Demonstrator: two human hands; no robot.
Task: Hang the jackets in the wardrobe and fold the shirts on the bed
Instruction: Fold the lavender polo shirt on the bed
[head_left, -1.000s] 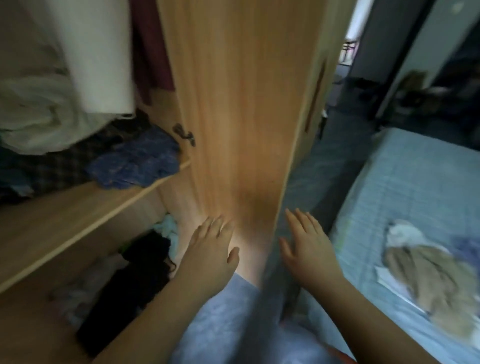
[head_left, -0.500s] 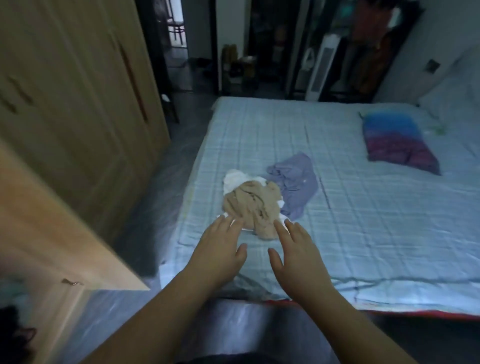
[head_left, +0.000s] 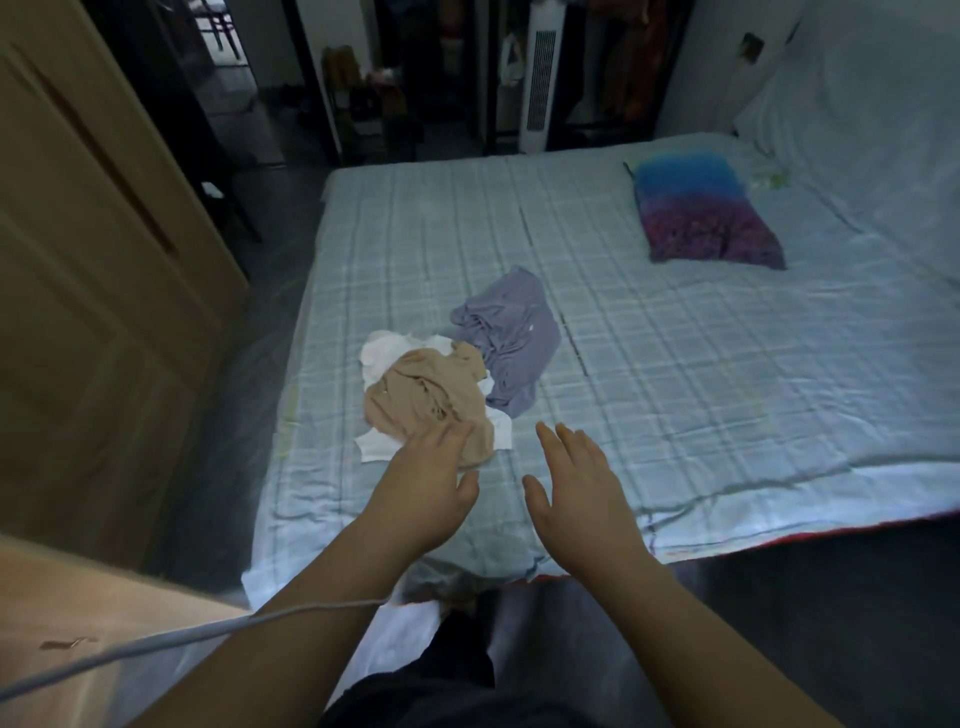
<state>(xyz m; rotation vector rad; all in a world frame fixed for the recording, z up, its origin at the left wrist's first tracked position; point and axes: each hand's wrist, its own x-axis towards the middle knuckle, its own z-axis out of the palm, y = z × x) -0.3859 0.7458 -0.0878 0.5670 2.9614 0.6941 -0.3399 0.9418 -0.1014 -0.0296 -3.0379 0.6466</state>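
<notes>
Three crumpled shirts lie on the bed (head_left: 675, 374) near its left side: a beige shirt (head_left: 423, 395) on top of a white shirt (head_left: 387, 351), and a lilac shirt (head_left: 511, 332) just behind them. My left hand (head_left: 428, 480) is open, palm down, its fingertips over the near edge of the beige shirt. My right hand (head_left: 579, 486) is open too, hovering above the bare sheet to the right of the pile. Neither hand holds anything.
The wooden wardrobe (head_left: 104, 291) stands at the left, its open door edge (head_left: 78, 623) at the bottom left. A blue and purple pillow (head_left: 701, 213) lies at the bed's far right. A white cable (head_left: 156, 644) crosses my left forearm. A tower fan (head_left: 540, 78) stands behind the bed.
The view has swung from the wardrobe's inside to the bed. Both open hands have come forward over the mattress, the left one reaching the beige shirt.
</notes>
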